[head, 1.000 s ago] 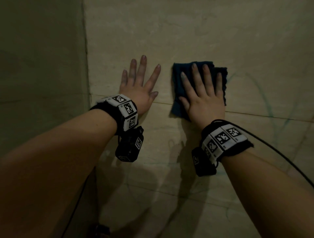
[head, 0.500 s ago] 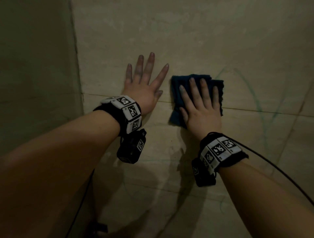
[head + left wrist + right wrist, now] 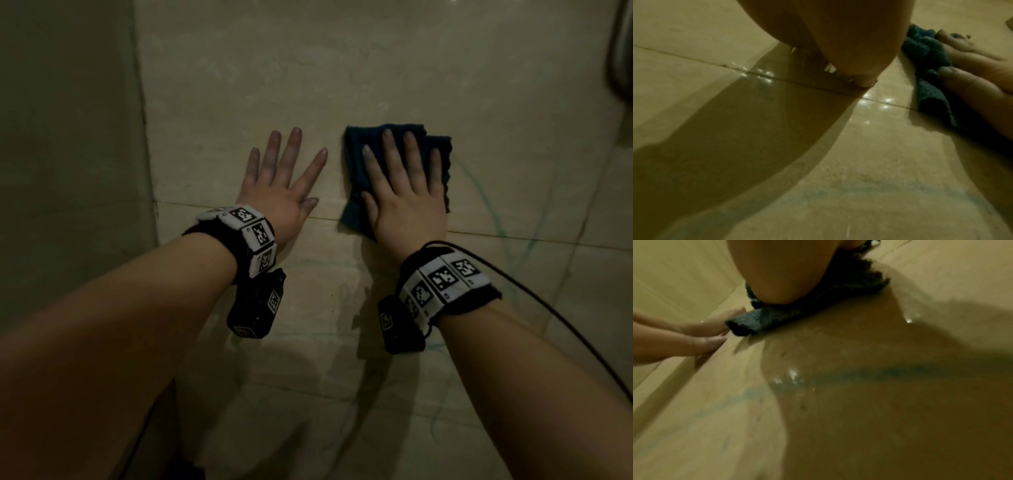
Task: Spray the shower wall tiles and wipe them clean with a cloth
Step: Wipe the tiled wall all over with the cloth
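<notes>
Right hand [image 3: 407, 195] flat, fingers straight on folded cloth [image 3: 356, 161] against wall tiles [image 3: 376, 68], left hand [image 3: 279, 185] splayed beside it near the corner; wet glaze risks slip, leaving teal streaks [image 3: 493, 212].

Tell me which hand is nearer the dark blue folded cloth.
Right. The right hand presses flat on the dark blue folded cloth; the left hand rests on bare tile beside it.

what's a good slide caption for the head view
Right hand presses a dark blue cloth flat on the beige shower wall tiles; left hand braces beside it.
</notes>
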### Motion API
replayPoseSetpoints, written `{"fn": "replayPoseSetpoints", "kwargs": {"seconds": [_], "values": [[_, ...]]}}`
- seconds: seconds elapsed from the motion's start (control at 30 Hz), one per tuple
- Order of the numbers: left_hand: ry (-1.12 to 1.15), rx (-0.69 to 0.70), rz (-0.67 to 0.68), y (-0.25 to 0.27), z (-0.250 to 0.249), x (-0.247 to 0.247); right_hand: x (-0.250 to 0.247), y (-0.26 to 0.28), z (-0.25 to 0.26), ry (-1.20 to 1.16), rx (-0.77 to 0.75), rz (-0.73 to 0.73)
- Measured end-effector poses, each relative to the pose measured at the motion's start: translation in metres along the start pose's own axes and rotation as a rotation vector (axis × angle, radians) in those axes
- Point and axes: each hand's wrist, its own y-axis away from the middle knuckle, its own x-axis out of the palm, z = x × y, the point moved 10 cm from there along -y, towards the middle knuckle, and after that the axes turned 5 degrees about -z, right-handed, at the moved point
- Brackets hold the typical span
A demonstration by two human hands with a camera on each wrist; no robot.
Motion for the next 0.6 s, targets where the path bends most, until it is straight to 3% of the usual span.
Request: {"fn": "replayPoseSetpoints", "kwargs": {"seconds": [0.33, 0.47, 0.6], "values": [[0.009, 0.012, -0.048, -0.002, -0.022, -0.017, 0.006, 0.059, -0.013, 0.032, 0.012, 0.096], [0.009, 0.085, -0.089, -0.014, -0.050, -0.030, 0.003, 0.060, -0.017, 0.022, 0.004, 0.085], [-0.005, 0.075, -0.061, -0.020, -0.057, -0.024, -0.002, 0.047, -0.025, -0.006, 0.001, 0.066]]}}
